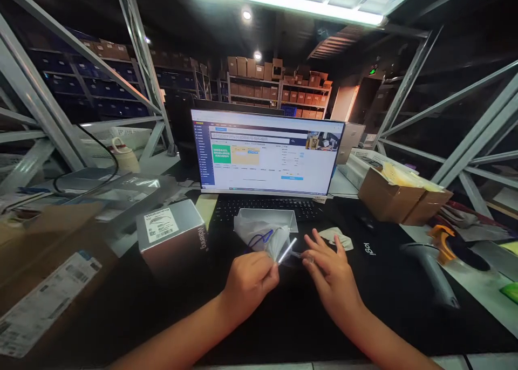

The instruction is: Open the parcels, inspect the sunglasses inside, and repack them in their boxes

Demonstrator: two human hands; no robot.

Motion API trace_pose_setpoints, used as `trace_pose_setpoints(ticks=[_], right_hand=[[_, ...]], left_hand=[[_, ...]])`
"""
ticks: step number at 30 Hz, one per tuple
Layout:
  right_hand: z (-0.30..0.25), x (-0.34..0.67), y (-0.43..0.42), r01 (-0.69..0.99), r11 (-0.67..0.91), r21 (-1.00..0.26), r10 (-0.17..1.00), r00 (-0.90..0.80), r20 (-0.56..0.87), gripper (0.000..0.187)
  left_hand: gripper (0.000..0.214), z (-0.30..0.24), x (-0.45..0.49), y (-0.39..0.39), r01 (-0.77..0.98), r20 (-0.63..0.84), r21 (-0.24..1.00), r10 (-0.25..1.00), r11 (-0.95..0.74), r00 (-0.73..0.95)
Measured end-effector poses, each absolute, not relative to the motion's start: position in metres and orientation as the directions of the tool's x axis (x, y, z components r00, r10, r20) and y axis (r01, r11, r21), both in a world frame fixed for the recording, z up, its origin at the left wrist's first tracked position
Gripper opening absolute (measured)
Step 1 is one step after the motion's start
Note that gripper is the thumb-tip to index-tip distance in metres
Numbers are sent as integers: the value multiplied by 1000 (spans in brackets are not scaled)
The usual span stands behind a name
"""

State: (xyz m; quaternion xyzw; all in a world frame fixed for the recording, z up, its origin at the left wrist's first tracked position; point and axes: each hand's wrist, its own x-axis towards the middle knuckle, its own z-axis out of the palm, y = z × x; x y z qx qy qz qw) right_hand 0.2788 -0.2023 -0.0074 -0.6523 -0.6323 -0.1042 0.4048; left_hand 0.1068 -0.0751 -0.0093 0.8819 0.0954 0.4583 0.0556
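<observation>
My left hand (pixel 253 273) is closed on the gathered end of a translucent white plastic bag (pixel 257 232). Something with blue-purple lines shows on or through the bag, and a bright glint runs along its edge beside my thumb. My right hand (pixel 334 273) is just to the right, its thumb and forefinger pinched on a small piece of clear plastic (pixel 297 255); the other fingers are spread. Whether this piece belongs to the bag, I cannot tell. Behind the bag stands an open pale box (pixel 287 217). A silver box with a "Wakening" label (pixel 172 224) sits to the left.
A monitor (pixel 267 154) and black keyboard (pixel 230 207) stand ahead. On the right lie a crumpled pale piece (pixel 338 238), a mouse (pixel 364 221), a scanner (pixel 435 273), an orange tape dispenser (pixel 443 243) and a cardboard box (pixel 400 200). A labelled carton (pixel 48 283) fills the near left.
</observation>
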Motion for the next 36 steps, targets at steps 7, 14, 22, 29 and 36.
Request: trace_pose_setpoints(ticks=[7, 14, 22, 29, 36], right_hand=[[-1, 276, -189, 950, 164, -267, 696, 80, 713, 19], [19, 283, -181, 974, 221, 44, 622, -175, 763, 17], [23, 261, -160, 991, 108, -73, 702, -24, 712, 25], [-1, 254, -136, 977, 214, -21, 613, -117, 781, 23], [6, 289, -142, 910, 340, -237, 660, -51, 750, 30]], left_hand=[[36, -11, 104, -72, 115, 803, 209, 238, -971, 546], [36, 5, 97, -68, 140, 790, 282, 313, -949, 528], [33, -8, 102, -77, 128, 779, 224, 257, -966, 572], [36, -13, 105, -84, 67, 810, 89, 111, -994, 576], [28, 8, 94, -67, 130, 830, 212, 248, -969, 499]])
